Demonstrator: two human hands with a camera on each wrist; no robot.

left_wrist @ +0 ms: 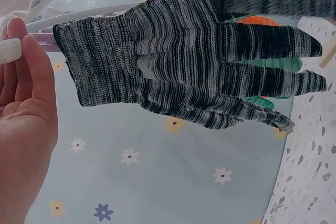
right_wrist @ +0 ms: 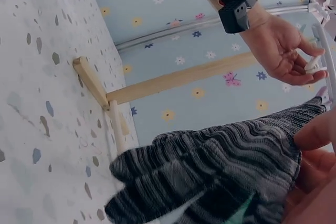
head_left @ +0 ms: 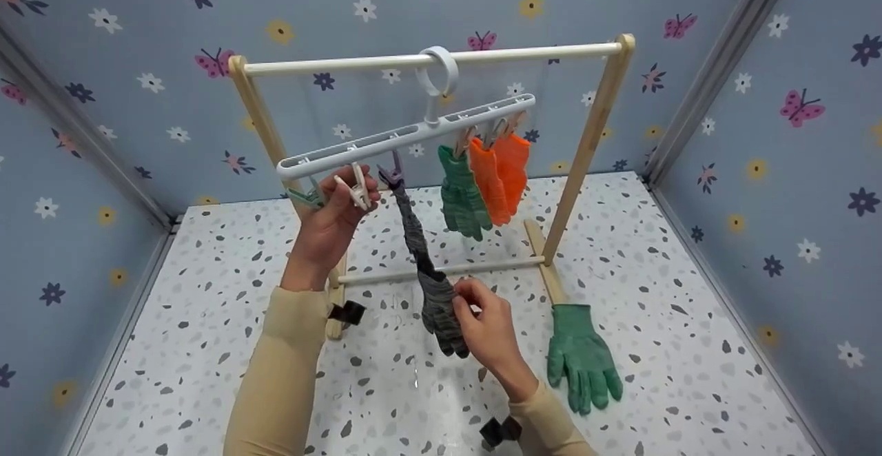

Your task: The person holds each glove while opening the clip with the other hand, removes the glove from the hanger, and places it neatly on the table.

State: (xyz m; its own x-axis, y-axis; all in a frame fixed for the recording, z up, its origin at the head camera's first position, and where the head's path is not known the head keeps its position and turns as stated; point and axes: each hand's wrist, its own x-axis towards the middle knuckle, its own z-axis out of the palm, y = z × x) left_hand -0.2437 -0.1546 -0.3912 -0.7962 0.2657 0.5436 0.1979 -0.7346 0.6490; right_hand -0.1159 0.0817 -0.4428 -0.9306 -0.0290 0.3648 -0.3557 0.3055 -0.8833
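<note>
My left hand [head_left: 329,225] pinches a white clothespin [head_left: 357,193] under the left part of a white clip hanger [head_left: 386,140]. Beside it, a purple clothespin [head_left: 393,176] grips the cuff of a black-and-grey striped knit glove [left_wrist: 173,51], which hangs fingers down. My right hand [head_left: 490,325] holds a second striped glove [right_wrist: 226,166] near its cuff, thumb and fingers pinching the knit. In the head view this glove [head_left: 439,304] overlaps the lower end of the hanging one. A green clothespin [head_left: 307,198] hangs left of my left hand.
The hanger hooks over a wooden rack's top bar [head_left: 331,65]. On its right side hang a green glove [head_left: 463,194] and orange gloves [head_left: 501,177] on clothespins. Another green glove [head_left: 586,356] lies on the speckled surface at right, by the rack's foot [head_left: 548,273].
</note>
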